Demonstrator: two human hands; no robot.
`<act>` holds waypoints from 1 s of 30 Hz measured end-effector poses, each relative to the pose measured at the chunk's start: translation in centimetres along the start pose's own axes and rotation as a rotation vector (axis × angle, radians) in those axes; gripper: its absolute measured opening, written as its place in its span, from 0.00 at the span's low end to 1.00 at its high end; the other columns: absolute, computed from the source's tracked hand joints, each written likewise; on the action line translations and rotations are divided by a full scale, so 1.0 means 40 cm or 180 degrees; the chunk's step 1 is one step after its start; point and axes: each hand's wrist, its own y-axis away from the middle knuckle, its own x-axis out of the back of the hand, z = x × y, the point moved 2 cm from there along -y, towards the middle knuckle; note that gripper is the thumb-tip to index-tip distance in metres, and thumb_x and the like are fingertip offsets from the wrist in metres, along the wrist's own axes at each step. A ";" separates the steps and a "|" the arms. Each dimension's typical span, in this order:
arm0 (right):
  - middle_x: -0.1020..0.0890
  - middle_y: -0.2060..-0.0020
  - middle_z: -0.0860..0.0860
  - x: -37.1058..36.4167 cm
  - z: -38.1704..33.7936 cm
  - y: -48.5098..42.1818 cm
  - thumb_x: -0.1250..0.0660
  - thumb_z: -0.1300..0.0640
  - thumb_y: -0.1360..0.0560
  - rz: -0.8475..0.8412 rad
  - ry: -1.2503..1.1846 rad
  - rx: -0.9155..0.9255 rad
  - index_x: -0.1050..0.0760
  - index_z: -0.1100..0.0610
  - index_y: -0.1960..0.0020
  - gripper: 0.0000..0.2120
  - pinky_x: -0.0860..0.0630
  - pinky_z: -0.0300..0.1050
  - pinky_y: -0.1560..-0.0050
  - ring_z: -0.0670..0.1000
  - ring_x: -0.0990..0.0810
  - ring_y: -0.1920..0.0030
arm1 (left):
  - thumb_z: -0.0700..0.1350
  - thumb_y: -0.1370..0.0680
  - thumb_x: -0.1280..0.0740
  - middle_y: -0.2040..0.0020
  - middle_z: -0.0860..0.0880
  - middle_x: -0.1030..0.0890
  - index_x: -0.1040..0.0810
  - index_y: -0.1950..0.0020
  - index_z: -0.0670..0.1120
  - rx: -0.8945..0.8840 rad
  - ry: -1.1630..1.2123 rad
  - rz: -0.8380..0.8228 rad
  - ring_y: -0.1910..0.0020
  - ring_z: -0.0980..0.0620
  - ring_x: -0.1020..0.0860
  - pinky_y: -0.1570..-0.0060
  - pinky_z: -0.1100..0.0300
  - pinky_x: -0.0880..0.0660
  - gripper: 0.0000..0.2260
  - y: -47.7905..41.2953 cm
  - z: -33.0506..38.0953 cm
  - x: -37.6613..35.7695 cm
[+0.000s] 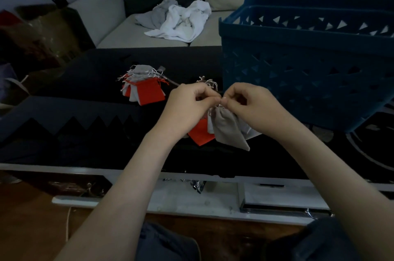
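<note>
On the black table (85, 85), a blue basket (298, 81) stands right of a pile of red and grey pouches (145, 88). In front, the left hand (187, 105) and right hand (253, 102) pinch the drawstring top of 1 grey pouch (229, 128), which hangs over a red pouch (200, 133).

Pinching the drawstring top of a grey pouch (229, 128) between left hand (189, 100) and right hand (245, 100); holding it slanted toward 5 o'clock over a red pouch (200, 133). At 10 o'clock from the hands, a pile of red and grey pouches (142, 88); at 2 o'clock, a blue basket (309, 73)
</note>
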 end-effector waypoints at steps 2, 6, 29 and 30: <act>0.24 0.61 0.53 -0.003 -0.005 0.000 0.32 0.60 0.25 0.0189 0.0290 0.0339 0.23 0.61 0.56 0.04 0.34 0.33 0.60 0.47 0.28 0.61 | 0.41 0.26 0.29 0.60 0.51 0.16 0.16 0.58 0.47 0.0160 0.0262 -0.0023 0.58 0.57 0.19 0.57 0.68 0.25 0.03 -0.003 -0.004 -0.001; 0.25 0.62 0.49 -0.004 0.000 -0.004 0.32 0.60 0.26 0.0358 0.0467 0.0541 0.23 0.62 0.57 0.04 0.35 0.30 0.57 0.47 0.28 0.58 | 0.40 0.25 0.29 0.61 0.51 0.16 0.16 0.58 0.46 0.0349 0.0559 -0.0122 0.60 0.58 0.20 0.58 0.66 0.25 0.03 0.000 -0.007 -0.003; 0.17 0.59 0.49 0.000 -0.004 -0.003 0.38 0.62 0.21 -0.0021 -0.1551 -0.0306 0.20 0.57 0.50 0.08 0.25 0.34 0.57 0.41 0.19 0.59 | 0.41 0.25 0.31 0.62 0.56 0.31 0.19 0.53 0.44 -0.1462 -0.1138 0.1127 0.57 0.59 0.36 0.54 0.58 0.34 0.03 0.015 0.006 -0.035; 0.18 0.62 0.48 0.002 -0.007 -0.002 0.37 0.63 0.22 0.0085 -0.1591 -0.0282 0.20 0.58 0.51 0.07 0.26 0.32 0.59 0.39 0.20 0.62 | 0.42 0.25 0.31 0.63 0.57 0.31 0.19 0.53 0.44 -0.1478 -0.1130 0.1137 0.57 0.60 0.37 0.54 0.58 0.35 0.03 0.015 0.007 -0.036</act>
